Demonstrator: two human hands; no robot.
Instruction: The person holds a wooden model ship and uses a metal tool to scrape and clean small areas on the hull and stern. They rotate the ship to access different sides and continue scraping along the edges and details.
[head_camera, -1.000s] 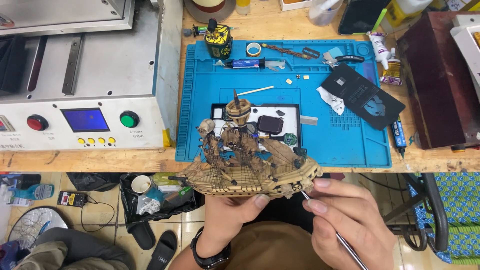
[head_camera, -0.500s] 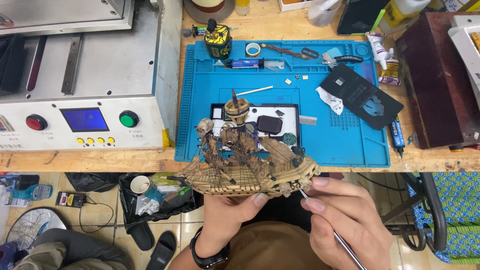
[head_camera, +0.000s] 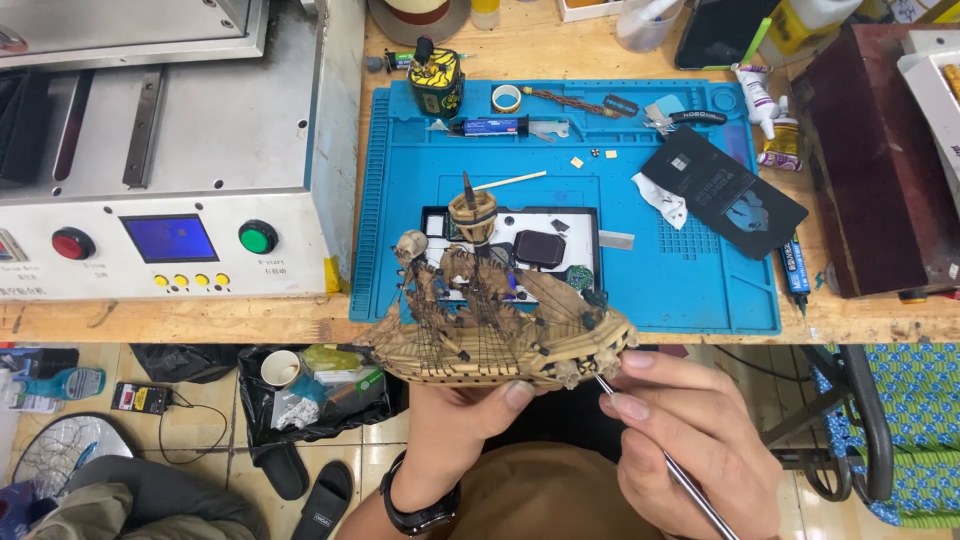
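Left hand: the left hand (head_camera: 470, 425) is curled under the hull of the model ship (head_camera: 495, 325), which is gripped from below with the thumb pressed against the near side.
Right hand: the right hand (head_camera: 690, 440) is closed in a pinch on a thin metal tool (head_camera: 665, 462), held like a pen.
Tool tip: the tip is directed toward 11 o'clock and is placed at the right end of the hull; contact cannot be confirmed.
Model ship: a wooden ship with dark rigging is held at the near edge of the workbench (head_camera: 180, 320), at 6 o'clock from the blue work mat (head_camera: 690, 290).
Surroundings: a white machine (head_camera: 200, 150) is located at 9 o'clock from the mat; a black card (head_camera: 722, 190) lies on the mat at 2 o'clock from the ship.
Wrist: a black watch (head_camera: 420, 515) is worn on the left wrist.
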